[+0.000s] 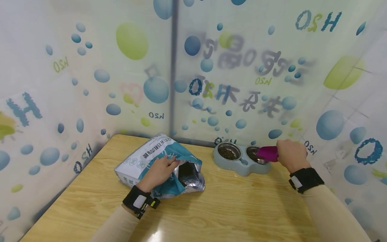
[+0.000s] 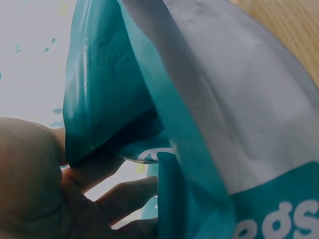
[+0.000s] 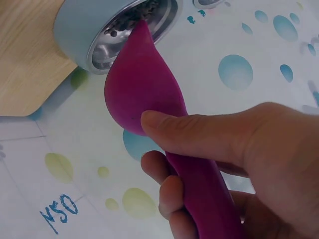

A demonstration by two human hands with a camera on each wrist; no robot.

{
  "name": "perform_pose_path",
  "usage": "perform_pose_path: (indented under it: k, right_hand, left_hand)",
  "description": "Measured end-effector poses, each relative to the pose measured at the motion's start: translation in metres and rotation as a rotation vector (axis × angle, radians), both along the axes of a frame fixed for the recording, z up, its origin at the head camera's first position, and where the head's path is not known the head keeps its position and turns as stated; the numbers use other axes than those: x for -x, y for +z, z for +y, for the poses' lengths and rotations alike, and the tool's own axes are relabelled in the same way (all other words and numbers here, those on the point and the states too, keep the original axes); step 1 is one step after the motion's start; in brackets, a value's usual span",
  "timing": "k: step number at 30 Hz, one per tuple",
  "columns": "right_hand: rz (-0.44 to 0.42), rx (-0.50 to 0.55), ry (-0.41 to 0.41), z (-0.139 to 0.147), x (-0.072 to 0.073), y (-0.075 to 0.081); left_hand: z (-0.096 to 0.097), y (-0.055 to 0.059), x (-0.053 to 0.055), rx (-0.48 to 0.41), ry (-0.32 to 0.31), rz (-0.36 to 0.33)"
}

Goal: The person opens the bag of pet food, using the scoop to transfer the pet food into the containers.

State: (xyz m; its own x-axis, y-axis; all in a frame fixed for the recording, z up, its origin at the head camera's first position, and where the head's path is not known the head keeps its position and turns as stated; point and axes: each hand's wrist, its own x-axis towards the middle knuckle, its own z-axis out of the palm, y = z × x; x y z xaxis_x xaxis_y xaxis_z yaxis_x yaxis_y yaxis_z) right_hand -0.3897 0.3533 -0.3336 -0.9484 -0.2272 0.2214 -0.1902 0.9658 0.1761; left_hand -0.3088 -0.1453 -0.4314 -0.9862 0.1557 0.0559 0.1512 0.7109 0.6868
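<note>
A white and teal pet food bag (image 1: 151, 158) lies on its side, its silver-lined mouth facing right. My left hand (image 1: 160, 173) grips the folded edge at that mouth; in the left wrist view its fingers (image 2: 127, 196) go behind the teal flap. Over at the right, my right hand (image 1: 292, 155) holds a purple scoop (image 1: 267, 154) by its handle. The scoop's tip dips over the right metal bowl (image 1: 253, 153) of a blue-grey double feeder (image 1: 242, 170), where kibble (image 3: 130, 19) shows. Brown kibble also lies in the left bowl (image 1: 228, 151). The scoop's inside is hidden.
A wooden table (image 1: 229, 208) carries the bag and feeder. Curtains (image 1: 251, 67) printed with bubbles and letters hang close behind the table and at both sides. The feeder stands near the table's back right corner.
</note>
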Motion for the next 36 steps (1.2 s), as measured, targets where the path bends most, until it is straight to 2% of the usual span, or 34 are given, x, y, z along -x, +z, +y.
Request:
perform_pose_path:
  k: [6,11,18,24,29,36]
  right_hand:
    - [0.019,0.017,-0.005,0.000,-0.004,-0.002]
    - [0.055,0.060,-0.020,0.001,-0.007,-0.011]
    - [0.115,0.230,-0.023,-0.006,-0.027,-0.028]
    - [0.131,0.329,-0.025,-0.026,-0.043,-0.042]
    - [0.108,0.403,-0.031,-0.051,-0.065,-0.058]
    - [-0.056,0.549,-0.051,-0.089,-0.093,-0.064]
  left_hand:
    - [0.000,0.000,0.000,0.001,0.003,-0.004]
    - [0.000,-0.001,0.000,0.001,0.004,-0.006]
    - [0.000,-0.001,0.000,-0.001,0.006,-0.005]
    - [0.000,0.000,0.000,0.007,0.007,0.010]
    - [-0.001,-0.001,0.002,-0.006,0.006,0.017]
    - [0.000,-0.004,0.002,-0.023,0.001,0.019]
